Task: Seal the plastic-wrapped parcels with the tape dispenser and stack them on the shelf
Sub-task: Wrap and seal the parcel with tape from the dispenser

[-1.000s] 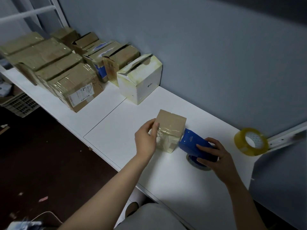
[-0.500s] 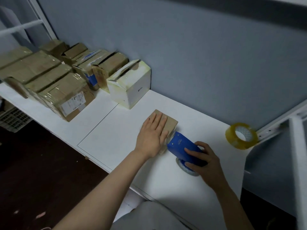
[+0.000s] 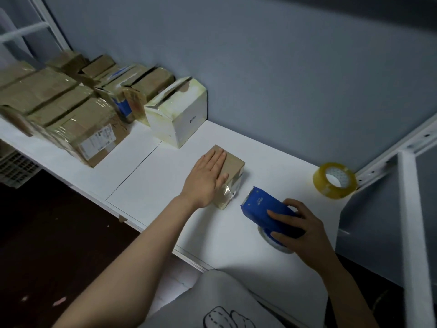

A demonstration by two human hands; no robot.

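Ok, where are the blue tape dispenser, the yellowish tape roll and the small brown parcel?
Blue tape dispenser (image 3: 260,207), head view, top cover.
Yellowish tape roll (image 3: 328,191), head view, outer band.
Small brown parcel (image 3: 233,164), head view, top face.

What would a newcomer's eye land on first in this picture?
The blue tape dispenser, gripped by the right hand on the white shelf, stands out most. Just left of it, the left hand lies flat on a small brown parcel. A yellowish tape roll sits at the far right by the wall.
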